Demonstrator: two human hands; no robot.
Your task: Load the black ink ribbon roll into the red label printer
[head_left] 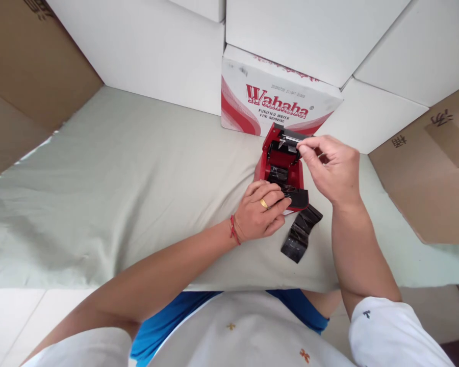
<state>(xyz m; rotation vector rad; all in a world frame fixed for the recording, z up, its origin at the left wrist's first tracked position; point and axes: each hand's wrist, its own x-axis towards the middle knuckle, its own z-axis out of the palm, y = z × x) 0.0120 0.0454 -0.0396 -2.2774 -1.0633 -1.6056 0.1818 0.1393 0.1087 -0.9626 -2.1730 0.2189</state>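
Note:
A small red and black box-shaped device (pixel 301 176), which looks like a portable printer, sits on the cloth with its lid (pixel 277 133) raised. Inside it lies a piece of dark glossy film (pixel 278 174). My left hand (pixel 262 210), a ring on one finger, curls its fingers over the device's near edge and steadies it. At the upper right, my right hand (pixel 331 165) pinches the edge of the raised lid between thumb and fingers. A crumpled strip of black film (pixel 301 233) rests on the cloth just in front of the device.
A pale green cloth (pixel 80 193) covers the work surface. Behind the device stands a Wahaha water carton (pixel 279 97) against stacked white boxes (pixel 156 51). Brown cardboard boxes bound the left (pixel 26 92) and the right (pixel 436 168).

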